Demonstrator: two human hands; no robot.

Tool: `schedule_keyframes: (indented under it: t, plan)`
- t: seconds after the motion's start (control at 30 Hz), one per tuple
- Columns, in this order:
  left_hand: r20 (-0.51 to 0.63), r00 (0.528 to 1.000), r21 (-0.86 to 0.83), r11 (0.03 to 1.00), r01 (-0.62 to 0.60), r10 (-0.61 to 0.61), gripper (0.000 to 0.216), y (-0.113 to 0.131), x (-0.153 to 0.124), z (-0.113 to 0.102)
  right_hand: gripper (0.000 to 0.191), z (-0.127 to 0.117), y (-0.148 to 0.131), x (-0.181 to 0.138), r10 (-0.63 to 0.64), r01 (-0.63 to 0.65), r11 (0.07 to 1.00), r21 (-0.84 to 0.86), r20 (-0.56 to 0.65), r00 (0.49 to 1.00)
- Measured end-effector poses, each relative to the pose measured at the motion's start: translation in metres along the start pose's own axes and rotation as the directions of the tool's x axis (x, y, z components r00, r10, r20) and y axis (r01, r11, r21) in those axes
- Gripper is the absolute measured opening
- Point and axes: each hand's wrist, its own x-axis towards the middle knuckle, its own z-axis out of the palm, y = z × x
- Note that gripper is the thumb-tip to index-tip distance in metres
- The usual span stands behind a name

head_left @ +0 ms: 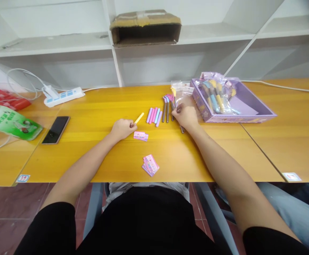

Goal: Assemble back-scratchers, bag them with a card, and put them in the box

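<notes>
My left hand (122,129) is closed on a short yellow stick (139,117), which pokes out past the fingertips. To its right lies a row of several short pink, purple and blue sticks (154,116). My right hand (187,116) pinches a slim grey rod with a yellow top (173,92); the rod's lower end shows below the fingers. Beside that hand, several slim dark rods with purple and pink tops (166,109) lie side by side. Small pink printed cards (140,135) rest just right of my left hand, and a second stack of cards (151,165) lies nearer the table edge.
A purple box (239,119) holding bagged, coloured sticks stands at right, with a clear plastic bag (182,91) beside it. A phone (56,130), a green package (12,122) and a power strip (68,96) are at left. A cardboard box (146,19) sits on the shelf.
</notes>
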Motion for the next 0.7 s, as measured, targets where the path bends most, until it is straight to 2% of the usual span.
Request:
schedule_keyframes:
  t: [0.13, 0.23, 0.3, 0.37, 0.47, 0.53, 0.6, 0.67, 0.7]
  plan:
    - [-0.034, 0.999, -0.12, 0.993, -0.001, -0.003, 0.037, -0.001, 0.0, -0.006, 0.005, 0.001, 0.004, 0.004, 0.032, 0.044, 0.938, 0.343, -0.212, 0.977]
    - [-0.03, 0.999, -0.199, 0.98, 0.01, -0.016, 0.037, 0.0, -0.004, -0.016, 0.011, -0.02, -0.004, 0.012, 0.092, 0.077, 0.831, 0.55, -0.272, 0.958]
    - [-0.008, 1.0, -0.23, 0.973, 0.009, -0.011, 0.037, 0.002, -0.014, -0.027, 0.017, -0.046, -0.011, 0.013, 0.083, 0.075, 0.738, 0.671, -0.2, 0.976]
    - [0.017, 1.0, -0.252, 0.968, -0.006, 0.011, 0.039, 0.005, -0.033, -0.04, 0.023, -0.075, -0.019, 0.003, 0.007, 0.069, 0.638, 0.767, -0.095, 0.995]
    - [0.063, 0.995, -0.32, 0.946, -0.048, 0.071, 0.038, 0.013, -0.08, -0.059, 0.024, -0.105, -0.027, -0.044, -0.12, 0.07, 0.484, 0.873, -0.012, 0.993]
    - [0.081, 0.99, -0.362, 0.929, -0.082, 0.118, 0.036, 0.02, -0.116, -0.065, 0.02, -0.108, -0.031, -0.091, -0.108, -0.032, 0.358, 0.933, 0.076, 0.991]
    - [0.076, 0.983, -0.419, 0.9, -0.122, 0.168, 0.036, 0.027, -0.148, -0.063, 0.024, -0.098, -0.033, -0.14, -0.102, -0.116, 0.299, 0.947, 0.153, 0.983]
    - [0.055, 0.971, -0.481, 0.858, -0.179, 0.233, 0.036, 0.031, -0.17, -0.053, 0.026, -0.081, -0.034, -0.18, -0.081, -0.317, 0.178, 0.931, 0.335, 0.939]
    - [0.049, 0.964, -0.508, 0.838, -0.2, 0.26, 0.036, 0.033, -0.176, -0.046, 0.026, -0.073, -0.035, -0.195, -0.094, -0.372, 0.146, 0.917, 0.387, 0.917]
